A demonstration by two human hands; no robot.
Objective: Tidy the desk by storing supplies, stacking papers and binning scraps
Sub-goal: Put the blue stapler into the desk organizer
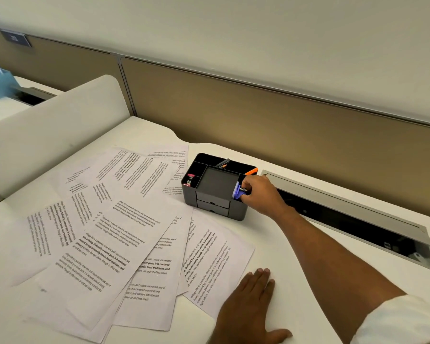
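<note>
Storing supplies looks like the step in hand. The papers (pixel 114 232) lie fanned and overlapping left of and in front of the organizer (pixel 217 181), not yet stacked. The right hand (pixel 261 194) reaches over the organizer's right end, with its fingers curled round a purple tool (pixel 237 192) and holding it at the front right compartment. The tool seems partly in, though I cannot tell whether it is seated. The left hand (pixel 248 306) lies flat in front of the organizer, fingers straight and gripping nothing, at the edge of the nearest sheet.

The next move probably calls for letting the tool drop upright into its slot and freeing the fingers without tipping the organizer. After that, both hands are needed to gather the loose sheets and square them. No scraps or bin show.

The surface (pixel 301 289) is white with a curved back edge. A long cable hatch (pixel 358 219) stands open just right of the organizer. Behind it runs a tan panel (pixel 258 108) under a pale wall, and a white divider (pixel 47 135) stands to the left. An orange item (pixel 251 171), pens (pixel 222 163) and a pink item (pixel 190 178) already sit in the organizer.
</note>
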